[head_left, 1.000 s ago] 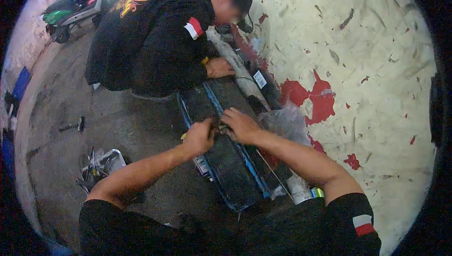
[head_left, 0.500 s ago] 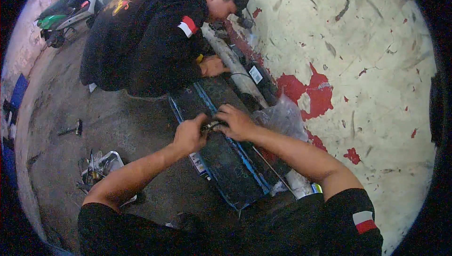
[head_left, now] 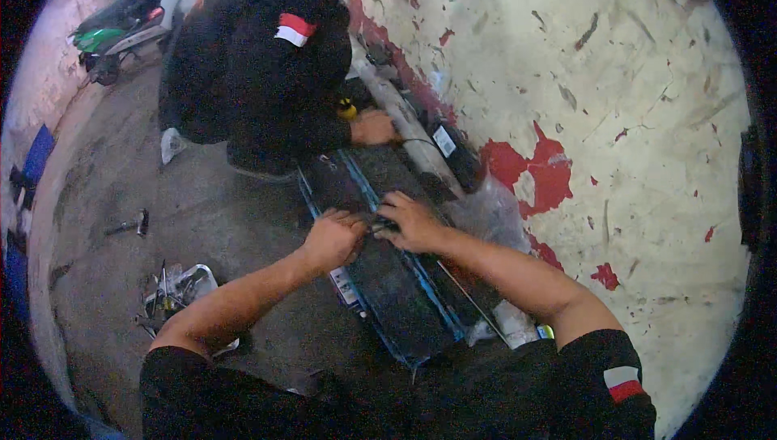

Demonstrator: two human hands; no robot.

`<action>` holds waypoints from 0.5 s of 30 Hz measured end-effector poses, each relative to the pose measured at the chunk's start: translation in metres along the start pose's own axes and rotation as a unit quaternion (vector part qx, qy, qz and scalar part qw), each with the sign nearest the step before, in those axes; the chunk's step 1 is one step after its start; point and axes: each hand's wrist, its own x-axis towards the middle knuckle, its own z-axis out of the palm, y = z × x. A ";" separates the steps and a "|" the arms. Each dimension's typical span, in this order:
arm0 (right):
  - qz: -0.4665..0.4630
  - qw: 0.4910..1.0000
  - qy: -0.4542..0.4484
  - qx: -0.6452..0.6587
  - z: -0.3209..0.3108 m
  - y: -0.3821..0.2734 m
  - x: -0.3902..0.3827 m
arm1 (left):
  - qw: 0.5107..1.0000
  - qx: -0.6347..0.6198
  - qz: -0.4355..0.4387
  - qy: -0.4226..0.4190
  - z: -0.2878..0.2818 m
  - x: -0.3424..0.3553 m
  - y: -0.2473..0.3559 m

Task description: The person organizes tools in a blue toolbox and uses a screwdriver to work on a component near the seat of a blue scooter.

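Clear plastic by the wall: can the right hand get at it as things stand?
Likely yes: the right hand is just left of the clear plastic, with no visible barrier between. It is over the dark, blue-edged box, seemingly busy, so may need freeing first.

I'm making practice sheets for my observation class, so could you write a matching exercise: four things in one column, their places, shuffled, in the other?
Column one
1. Long black box-shaped object with blue edges
2. Small dark-headed hammer
3. Crumpled clear plastic bag
4. Green-and-white motorbike

Column two
A. In front of the red-patched cream wall
B. At upper left, in the background
C. Beneath the left hand and right hand
D. Lying on the grey floor, mid-left

Pairs: 1-C, 2-D, 3-A, 4-B
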 end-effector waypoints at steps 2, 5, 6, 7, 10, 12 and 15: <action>0.006 1.000 -0.011 0.004 -0.002 0.003 -0.002 | 0.977 -0.130 -0.168 -0.018 -0.010 0.006 0.010; -0.005 1.000 0.012 -0.002 0.010 0.013 -0.007 | 0.941 -0.250 -0.227 0.017 -0.006 0.007 0.007; -0.020 0.999 0.024 -0.015 0.011 0.014 -0.008 | 0.934 -0.268 -0.233 0.032 0.000 0.005 0.002; -0.029 0.998 0.037 -0.030 0.010 0.016 -0.008 | 0.936 -0.263 -0.232 0.040 -0.002 0.008 0.006; -0.014 0.999 0.035 -0.007 0.002 0.000 -0.009 | 0.875 -0.345 -0.339 -0.029 -0.022 0.012 0.014; -0.047 0.996 0.073 -0.006 0.006 0.002 -0.009 | 0.803 -0.459 -0.380 -0.006 0.022 0.009 0.000; -0.058 0.997 0.041 0.005 0.008 0.000 0.001 | 0.782 -0.503 -0.367 0.039 0.040 -0.001 -0.013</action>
